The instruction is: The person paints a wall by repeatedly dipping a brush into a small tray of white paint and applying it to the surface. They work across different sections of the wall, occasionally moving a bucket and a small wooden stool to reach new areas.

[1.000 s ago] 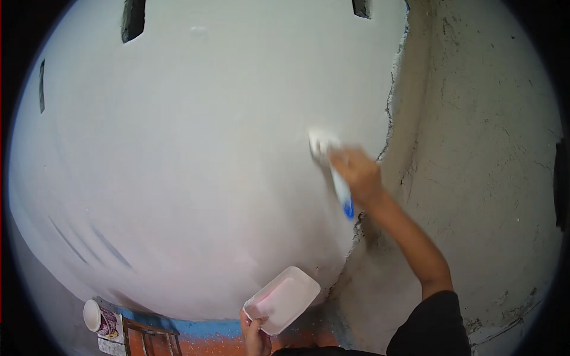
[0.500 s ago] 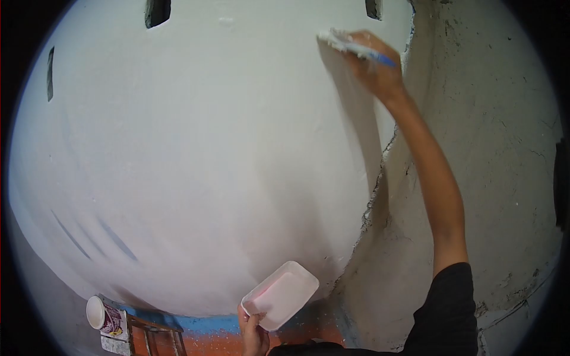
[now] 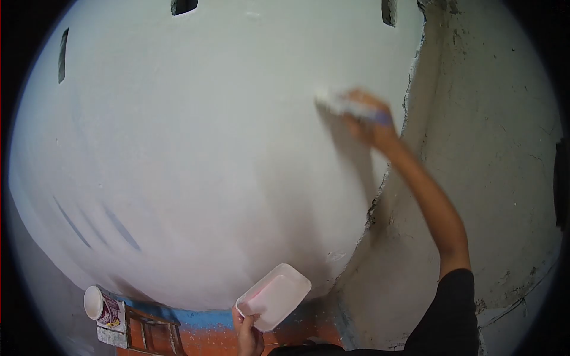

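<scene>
My right hand is closed round a paint brush with a blue handle end; both are blurred. The brush's pale tip is at the white wall, right of its middle, and a shadow falls below it. Low in the view, my left hand grips the near corner of a shallow white tray, its thumb over the rim. The tray is tilted and has a pinkish tint inside.
A white bucket with a printed label stands at the lower left on a wooden ladder. A rough, cracked edge separates the white wall from a grey wall. Dark slots open in the wall's upper part.
My right hand has moved down the wall with the brush. The tray in my left hand has shifted slightly left. The camera view has tilted up a little.
</scene>
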Tool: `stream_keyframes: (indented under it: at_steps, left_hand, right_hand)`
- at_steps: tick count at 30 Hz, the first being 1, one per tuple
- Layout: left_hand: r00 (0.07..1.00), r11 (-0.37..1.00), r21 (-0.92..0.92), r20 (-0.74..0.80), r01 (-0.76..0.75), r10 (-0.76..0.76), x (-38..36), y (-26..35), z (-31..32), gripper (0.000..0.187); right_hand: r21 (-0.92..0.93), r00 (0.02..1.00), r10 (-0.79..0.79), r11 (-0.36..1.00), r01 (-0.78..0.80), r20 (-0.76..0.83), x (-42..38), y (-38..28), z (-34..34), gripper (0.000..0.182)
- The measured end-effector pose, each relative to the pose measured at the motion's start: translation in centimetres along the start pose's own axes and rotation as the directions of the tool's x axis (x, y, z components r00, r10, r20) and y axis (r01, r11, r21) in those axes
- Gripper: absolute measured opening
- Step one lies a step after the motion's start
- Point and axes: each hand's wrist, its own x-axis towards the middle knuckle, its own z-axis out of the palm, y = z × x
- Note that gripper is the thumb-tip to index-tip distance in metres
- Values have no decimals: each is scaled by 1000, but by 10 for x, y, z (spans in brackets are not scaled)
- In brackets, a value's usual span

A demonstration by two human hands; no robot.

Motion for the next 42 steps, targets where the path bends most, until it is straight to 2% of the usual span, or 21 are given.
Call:
stream_keyframes:
  at_steps: [2,5,7,8,9,12,15,17,19,20,22,25,28,31,32,33,34,36,39,42]
  left_hand:
    - [1000,1000,14,-2,11,-11,-3,1,2,60]
    - [1000,1000,14,4,19,-19,-6,-2,2,60]
    - [1000,1000,6,5,18,-18,-7,-4,-1,59]
    - [1000,1000,0,3,14,-14,-7,-7,-3,59]
    - [1000,1000,-5,0,10,-10,-9,-8,-6,59]
    - [1000,998,-55,1,13,-13,-14,-5,-7,54]
    - [1000,999,-49,-3,22,-23,-16,-5,-12,52]
    - [1000,999,-33,12,25,-25,-15,-6,-18,52]
    - [1000,999,-38,15,26,-25,-17,-6,-17,51]
    - [1000,999,-48,11,24,-23,-19,-4,-12,51]
    - [1000,998,-55,4,17,-16,-20,-4,-9,51]
    - [1000,998,-59,-6,10,-11,-22,-6,-10,51]
    - [999,997,-81,-27,20,-22,-26,-7,-10,51]
    - [998,998,-61,-59,-4,0,-27,-9,-14,54]
    - [998,999,-30,-64,-15,13,-28,-10,-15,57]
    - [997,1000,0,-68,-29,29,-27,-10,-15,59]
    - [997,999,-21,-61,-38,37,-26,-9,-17,57]
    - [998,997,-60,-54,-44,41,-26,-8,-21,52]
    - [999,998,-39,-20,-38,38,-29,4,-14,53]
    - [994,995,-14,-36,-102,102,-20,-2,-16,56]
  right_hand:
    - [15,986,21,1000,-18,-167,53,11,-14,26]
    - [-219,981,-102,974,64,-168,72,0,-16,29]
    - [-449,991,-126,889,92,-47,25,-17,7,33]
    - [-451,970,-235,874,182,-63,-4,-25,28,36]
    - [-467,973,-230,861,201,-6,-40,-30,47,34]
    - [-395,975,-134,898,194,175,-126,-68,75,34]
    - [-147,891,40,989,31,452,-144,-98,66,39]
    - [-14,941,-106,993,117,321,-123,-76,58,35]
    - [6,989,-140,990,140,47,-79,-41,49,32]
    - [136,996,-21,991,9,88,-49,-27,36,29]
    - [96,991,134,986,-133,1,3,-24,15,29]
    - [-277,990,-24,961,-16,-139,25,-29,7,30]
    - [-430,997,-42,903,10,-63,-42,-49,44,33]
    - [-322,993,-27,945,62,111,-151,-78,91,41]
    - [-309,980,37,951,26,196,-186,-91,102,41]
    - [-272,975,22,961,40,221,-213,-100,111,32]
    - [-171,962,58,985,-12,268,-240,-113,121,30]
    - [-88,840,167,986,-142,517,-264,-135,120,23]
    - [118,888,319,920,-374,332,-282,-128,125,25]
    - [223,778,498,767,-602,383,-255,-144,106,29]
